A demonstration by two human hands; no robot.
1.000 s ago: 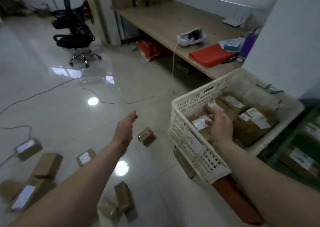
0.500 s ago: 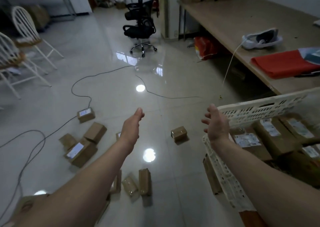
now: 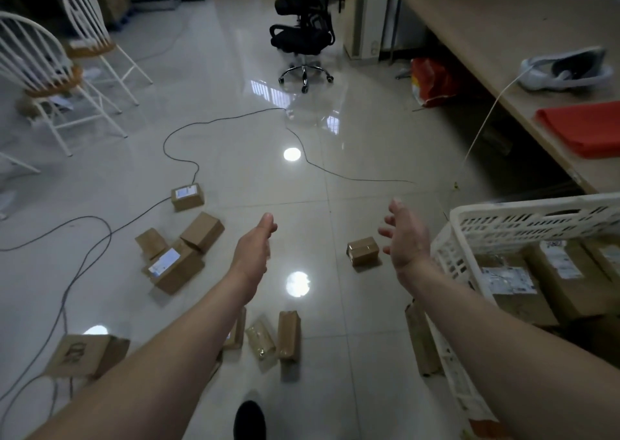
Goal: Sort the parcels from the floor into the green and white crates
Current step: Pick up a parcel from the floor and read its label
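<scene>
The fingers (image 3: 385,233) of the right hand (image 3: 407,241) are spread wide and a little bent, and they hold nothing. Those of the left hand (image 3: 253,248) are straight and close together, also with nothing in them. We see both hands stretched forward above the shiny floor (image 3: 235,144), well apart from each other.

One small parcel (image 3: 363,251) lies alone on the floor, near the right hand in this view. More to the left we find a group of brown parcels (image 3: 174,267) touching each other, and behind it a single labelled parcel (image 3: 187,197) beside a dark cable (image 3: 174,158). Three narrow parcels (image 3: 288,335) lie close under the left forearm.

At the right stands the white crate (image 3: 503,218), with several packed parcels (image 3: 510,282) already inside. Behind it runs the bench (image 3: 486,37), which carries a red cloth (image 3: 583,127). Far back we see a black office chair (image 3: 303,33).
</scene>
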